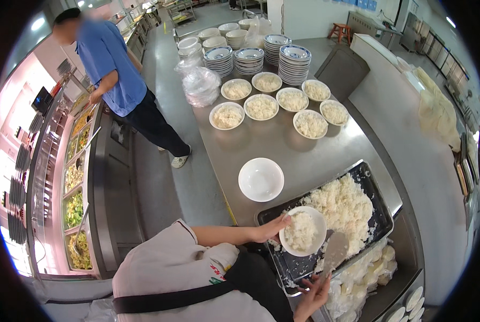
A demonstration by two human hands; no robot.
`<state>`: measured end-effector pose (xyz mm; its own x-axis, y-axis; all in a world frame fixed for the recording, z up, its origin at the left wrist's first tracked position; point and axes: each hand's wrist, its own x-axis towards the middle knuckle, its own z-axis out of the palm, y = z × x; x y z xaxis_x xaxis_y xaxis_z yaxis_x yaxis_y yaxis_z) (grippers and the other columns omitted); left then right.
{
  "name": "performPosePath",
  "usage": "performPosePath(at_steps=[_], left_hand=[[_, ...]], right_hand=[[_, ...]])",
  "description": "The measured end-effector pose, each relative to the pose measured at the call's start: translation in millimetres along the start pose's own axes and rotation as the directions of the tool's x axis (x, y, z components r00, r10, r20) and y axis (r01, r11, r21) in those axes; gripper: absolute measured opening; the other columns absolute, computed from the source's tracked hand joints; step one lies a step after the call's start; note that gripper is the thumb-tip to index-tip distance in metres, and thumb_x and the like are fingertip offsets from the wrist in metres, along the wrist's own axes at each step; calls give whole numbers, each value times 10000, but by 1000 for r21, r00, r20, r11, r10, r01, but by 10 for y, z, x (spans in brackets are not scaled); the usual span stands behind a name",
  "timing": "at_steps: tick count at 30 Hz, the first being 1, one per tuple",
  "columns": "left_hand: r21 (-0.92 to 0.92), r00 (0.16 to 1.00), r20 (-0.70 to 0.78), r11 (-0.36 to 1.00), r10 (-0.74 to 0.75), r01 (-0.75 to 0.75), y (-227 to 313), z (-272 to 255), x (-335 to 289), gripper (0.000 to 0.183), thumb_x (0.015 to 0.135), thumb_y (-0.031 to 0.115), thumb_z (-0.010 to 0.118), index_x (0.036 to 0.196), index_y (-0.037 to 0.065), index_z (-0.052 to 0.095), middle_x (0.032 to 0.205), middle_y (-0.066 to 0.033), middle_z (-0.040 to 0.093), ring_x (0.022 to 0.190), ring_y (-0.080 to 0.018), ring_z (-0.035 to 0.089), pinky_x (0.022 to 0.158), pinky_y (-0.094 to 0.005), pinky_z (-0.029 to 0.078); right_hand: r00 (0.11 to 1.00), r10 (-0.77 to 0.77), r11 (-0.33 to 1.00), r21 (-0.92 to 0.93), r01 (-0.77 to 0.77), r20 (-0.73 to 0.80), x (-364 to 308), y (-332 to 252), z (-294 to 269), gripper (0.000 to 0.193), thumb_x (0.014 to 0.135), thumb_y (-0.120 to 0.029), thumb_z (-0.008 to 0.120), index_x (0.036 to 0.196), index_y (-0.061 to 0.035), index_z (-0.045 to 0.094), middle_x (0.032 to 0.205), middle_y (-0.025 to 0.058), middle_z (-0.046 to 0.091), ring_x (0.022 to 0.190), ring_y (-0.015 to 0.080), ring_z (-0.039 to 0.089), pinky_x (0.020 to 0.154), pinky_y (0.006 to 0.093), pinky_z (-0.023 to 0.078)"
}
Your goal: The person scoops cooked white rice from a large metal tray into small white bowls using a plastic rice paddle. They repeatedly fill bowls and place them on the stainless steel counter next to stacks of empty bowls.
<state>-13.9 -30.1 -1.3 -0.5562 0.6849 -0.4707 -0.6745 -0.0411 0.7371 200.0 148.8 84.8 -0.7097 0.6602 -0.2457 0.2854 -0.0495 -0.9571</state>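
My left hand (pixel 272 228) grips the rim of a white bowl (pixel 320 228) partly filled with rice, over the near left side of a black tray (pixel 380 185). In my right hand (pixel 314 296) is a rice paddle (pixel 335 252), its flat blade up against the mound and close to the bowl. A large heap of cooked rice (pixel 343 201) fills much of the tray, with loose grains scattered on its bare part. Beyond the tray, an empty white bowl (pixel 261 180) stands on the steel table (pixel 229 155).
Several rice-filled bowls (pixel 261 107) stand farther back, before stacks of blue-rimmed bowls (pixel 294 64) and plastic-wrapped bowls (pixel 201 86). Bagged pale items (pixel 358 279) lie below the tray. At left, a co-worker in blue (pixel 111 70) stands by a food counter (pixel 92 214).
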Motion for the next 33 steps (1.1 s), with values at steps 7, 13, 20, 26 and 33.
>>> performPosePath(at_steps=[7, 13, 20, 26, 33], left_hand=[[-105, 978, -132, 979, 163, -177, -487, -805, -37, 536, 1079, 390, 283, 1366, -32, 446, 1271, -139, 595, 1156, -197, 591, 1047, -349, 449], [-117, 968, -250, 993, -6, -24, -165, -645, -451, 643, 1047, 509, 311, 1459, 17, 351, 1399, -131, 520, 1251, -221, 546, 1056, -360, 443], [-54, 971, -221, 993, 94, -109, -88, -662, -359, 674, 1046, 517, 294, 1501, 21, 273, 1470, -148, 444, 1320, -242, 483, 1106, -386, 395], [34, 954, -276, 993, 122, -117, -111, -589, -290, 658, 1051, 502, 292, 1504, 26, 259, 1453, -141, 468, 1292, -225, 514, 1073, -373, 429], [118, 951, -291, 990, 106, -74, -99, -551, -100, 698, 1029, 553, 324, 1524, 75, 206, 1424, -123, 473, 1200, -188, 578, 907, -343, 538]], right_hand=[[764, 622, 781, -66, -621, 170, -130, 341, -570, 295, 986, -153, 521, 1206, 20, 615, 868, 123, 707, 713, 168, 703, 562, 262, 549], [780, 595, 728, 280, -625, 194, 425, 721, 122, 333, 1016, -207, 537, 1272, 4, 566, 993, 117, 692, 779, 158, 703, 559, 219, 545], [922, 343, 801, 456, -387, 181, 1443, 1173, 799, 381, 1019, -234, 548, 1352, -48, 539, 974, 87, 686, 788, 139, 691, 573, 217, 533], [963, 178, 853, 456, -253, 202, 1403, 1273, 777, 456, 1022, -208, 544, 1437, -39, 456, 988, 80, 681, 779, 132, 685, 549, 213, 518], [948, 185, 865, 414, -283, 260, 1020, 955, 513, 472, 1026, -185, 530, 1457, -27, 423, 997, 88, 677, 772, 137, 683, 526, 212, 516]])
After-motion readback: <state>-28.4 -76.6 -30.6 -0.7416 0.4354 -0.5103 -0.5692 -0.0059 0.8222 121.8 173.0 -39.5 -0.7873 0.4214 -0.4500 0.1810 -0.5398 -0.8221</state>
